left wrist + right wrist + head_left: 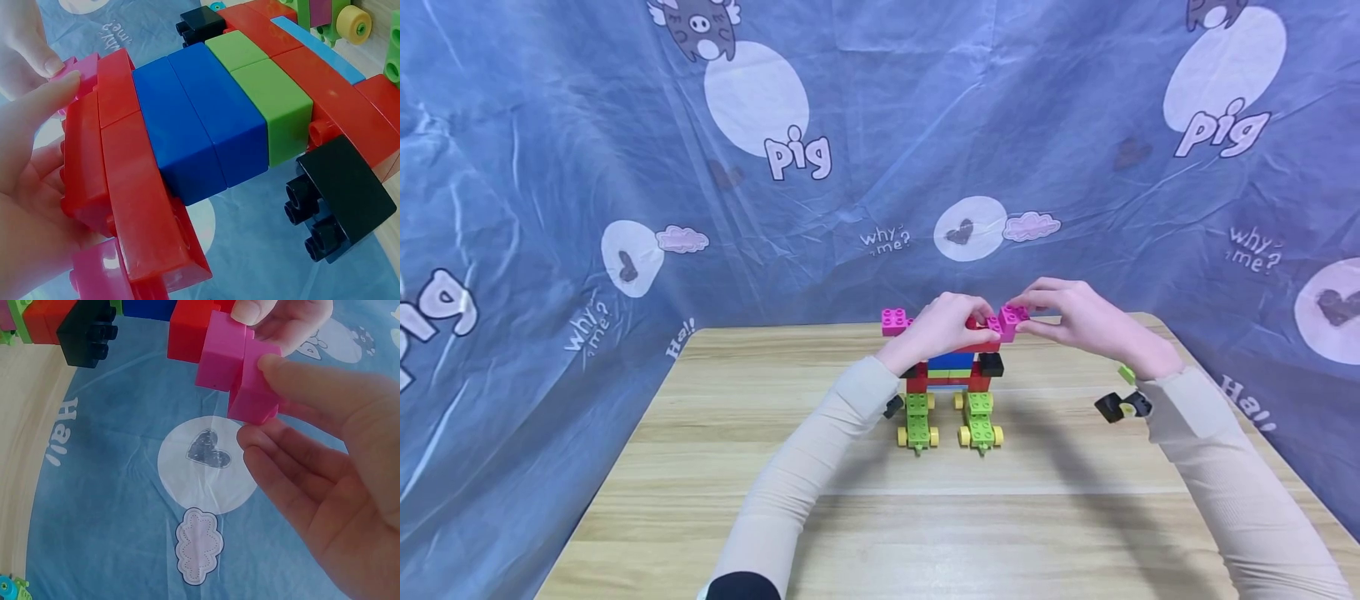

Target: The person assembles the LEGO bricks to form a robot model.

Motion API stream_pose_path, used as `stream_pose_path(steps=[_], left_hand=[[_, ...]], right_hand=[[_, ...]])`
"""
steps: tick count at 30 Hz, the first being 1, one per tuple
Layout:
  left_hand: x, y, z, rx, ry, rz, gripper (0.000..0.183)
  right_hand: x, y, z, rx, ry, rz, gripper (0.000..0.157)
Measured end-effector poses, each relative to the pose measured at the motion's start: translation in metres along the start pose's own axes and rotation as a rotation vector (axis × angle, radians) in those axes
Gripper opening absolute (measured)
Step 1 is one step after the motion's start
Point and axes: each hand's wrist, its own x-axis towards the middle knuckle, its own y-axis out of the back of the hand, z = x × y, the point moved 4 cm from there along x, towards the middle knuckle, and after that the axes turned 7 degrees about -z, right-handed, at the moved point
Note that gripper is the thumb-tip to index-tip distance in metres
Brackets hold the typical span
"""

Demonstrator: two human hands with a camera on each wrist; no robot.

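A figure of toy building bricks stands on the table, with blue bricks [200,125] at mid-body and red bricks [147,200] across its top. My left hand [942,327] grips that red top, thumb on the near face and fingers behind. A pink brick [222,350] juts from the right end of the top. Against it, my right hand [1078,321] pinches another pink brick [255,384] between thumb and fingers; the two pink bricks overlap slightly out of line. One more pink brick [893,322] sits at the top's left end. Black bricks [347,194] stick out lower at the sides.
The figure's feet are green wheeled bases [917,429] with yellow wheels. Loose black pieces [1108,407] and a green piece [1126,374] lie by my right forearm. A blue printed cloth [865,167] hangs behind the wooden table [715,467].
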Motion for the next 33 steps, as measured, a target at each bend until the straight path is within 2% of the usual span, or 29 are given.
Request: stream_pose_path(steps=[8,16,24,33], left_hand=[[-0.004,0.006,-0.001,0.036,0.022,-0.033,0.043],[-0.012,0.016,-0.005,0.074,0.049,-0.039,0.045],[-0.031,0.03,-0.013,0.109,0.075,-0.066,0.049],[-0.054,0.041,-0.03,0.06,0.103,-0.041,0.05]], right_hand=[[-0.001,-0.001,-0.001,-0.004,-0.027,-0.01,0.034],[-0.003,-0.002,-0.001,-0.007,-0.047,0.0,0.034],[-0.007,-0.002,0.0,0.003,-0.032,0.028,0.04],[-0.015,-0.002,0.005,-0.005,-0.066,0.039,0.046]])
